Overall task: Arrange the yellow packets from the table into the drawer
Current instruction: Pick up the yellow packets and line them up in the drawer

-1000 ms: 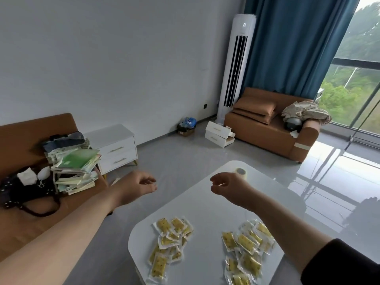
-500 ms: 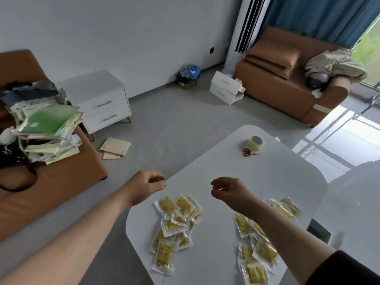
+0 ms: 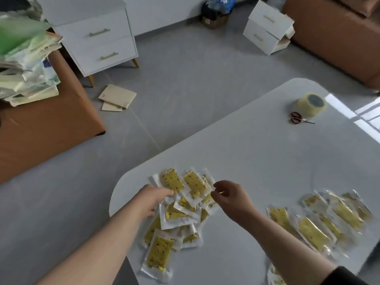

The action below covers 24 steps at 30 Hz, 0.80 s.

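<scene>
Two heaps of yellow packets in clear wrappers lie on the white table [image 3: 246, 157]: a left heap [image 3: 174, 214] near the table's rounded corner and a blurred right heap [image 3: 320, 223]. My left hand [image 3: 153, 199] reaches onto the left heap, its fingertips touching the top packets. My right hand [image 3: 232, 197] hovers at that heap's right edge with loosely curled fingers; I see nothing held in it. A white two-drawer cabinet [image 3: 102, 38] stands on the floor at the back left, both drawers shut.
A tape roll [image 3: 311, 103] and small scissors [image 3: 298, 118] lie at the table's far end. A small white drawer unit [image 3: 265, 27] sits on the floor by a brown sofa [image 3: 339, 38]. A brown couch [image 3: 41, 124] with stacked papers is on the left; flat boards [image 3: 117, 97] lie on the floor.
The view has tilted down toward the table. Both hands have dropped from mid-air to the left heap of packets, the left now touching it.
</scene>
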Each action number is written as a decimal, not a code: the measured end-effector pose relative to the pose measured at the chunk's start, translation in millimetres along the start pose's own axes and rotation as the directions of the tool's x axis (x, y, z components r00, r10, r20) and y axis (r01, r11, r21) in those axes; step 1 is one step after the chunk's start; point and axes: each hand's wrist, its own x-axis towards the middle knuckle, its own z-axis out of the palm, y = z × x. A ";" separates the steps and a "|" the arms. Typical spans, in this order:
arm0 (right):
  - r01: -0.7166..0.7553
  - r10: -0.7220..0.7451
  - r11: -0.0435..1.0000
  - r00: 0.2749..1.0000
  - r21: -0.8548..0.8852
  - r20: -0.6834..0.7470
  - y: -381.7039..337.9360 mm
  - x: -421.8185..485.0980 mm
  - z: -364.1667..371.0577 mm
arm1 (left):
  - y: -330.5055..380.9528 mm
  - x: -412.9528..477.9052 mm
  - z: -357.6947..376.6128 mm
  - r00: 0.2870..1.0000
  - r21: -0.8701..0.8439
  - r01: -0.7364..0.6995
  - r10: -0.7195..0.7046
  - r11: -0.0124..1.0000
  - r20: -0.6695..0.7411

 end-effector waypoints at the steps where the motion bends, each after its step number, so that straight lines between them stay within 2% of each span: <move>1: -0.003 0.003 1.000 1.000 -0.027 -0.001 7.9 10.3 9.0 | 2.6 14.8 8.5 1.000 -0.038 0.016 -0.017 0.999 -0.021; 3: -0.011 0.010 0.997 1.000 -0.073 -0.015 19.4 25.9 24.3 | 6.9 44.6 23.6 0.993 -0.096 0.016 -0.027 0.995 -0.111; 5: -0.022 0.017 0.997 0.998 -0.078 -0.055 26.5 40.2 34.7 | 10.2 67.5 38.7 0.971 -0.074 0.022 -0.039 0.997 -0.237; 8: -0.018 0.008 0.996 0.994 -0.084 -0.112 28.1 58.1 46.6 | 11.0 86.8 55.8 0.893 0.100 0.054 -0.003 0.993 -0.450; 11: -0.013 0.001 0.993 0.995 -0.116 -0.098 29.9 72.2 56.7 | 9.8 101.5 62.8 0.840 0.213 0.077 0.051 0.974 -0.540; 15: -0.051 0.047 0.964 0.999 -0.260 -0.021 29.2 89.4 67.5 | 8.8 115.1 61.4 0.860 0.163 0.002 0.082 0.987 -0.504; 19: -0.048 0.050 0.894 0.999 -0.446 -0.007 25.3 100.9 77.7 | 12.5 115.8 50.2 0.881 0.168 -0.024 0.100 0.985 -0.462; 24: -0.040 0.026 0.870 0.999 -0.492 -0.035 23.7 108.8 83.9 | 8.0 120.4 40.3 0.890 0.130 -0.081 0.130 0.988 -0.438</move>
